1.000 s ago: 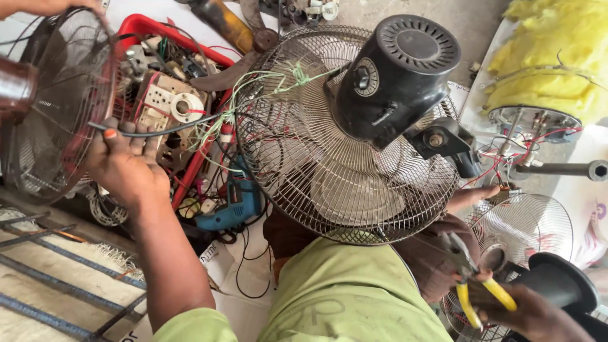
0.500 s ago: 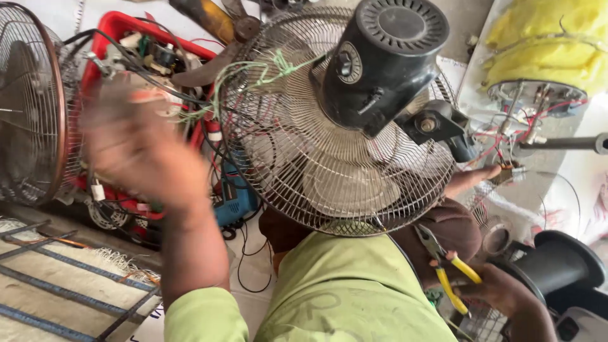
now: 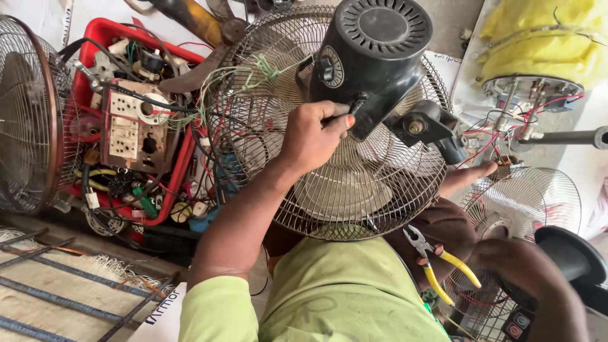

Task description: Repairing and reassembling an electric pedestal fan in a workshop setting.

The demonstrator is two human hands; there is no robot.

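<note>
A pedestal fan lies across my lap, its wire guard [image 3: 354, 190] facing up and its black motor housing [image 3: 373, 57] on top. My left hand [image 3: 313, 136] reaches over the guard, its fingertips pinched on a small black knob at the housing's lower edge. Yellow-handled pliers [image 3: 437, 266] lie on my brown-clad thigh. Just to their right, my right hand [image 3: 525, 269] is dark and blurred, curled over a black fan part with coloured buttons [image 3: 516, 323]. Its grip is unclear.
A red crate [image 3: 180, 168] of sockets, wires and parts stands at left, beside another fan guard [image 3: 31, 114]. A yellow cloth [image 3: 544, 38], a wired motor plate [image 3: 532, 88], a grey pole [image 3: 570, 136] and a white guard [image 3: 538, 196] are at right. Grey bars [image 3: 57, 291] lie lower left.
My left hand left the fan guard at far left, swung right, and now pinches the knob under the motor housing. The pliers, held in my right hand before, now rest on my thigh.
</note>
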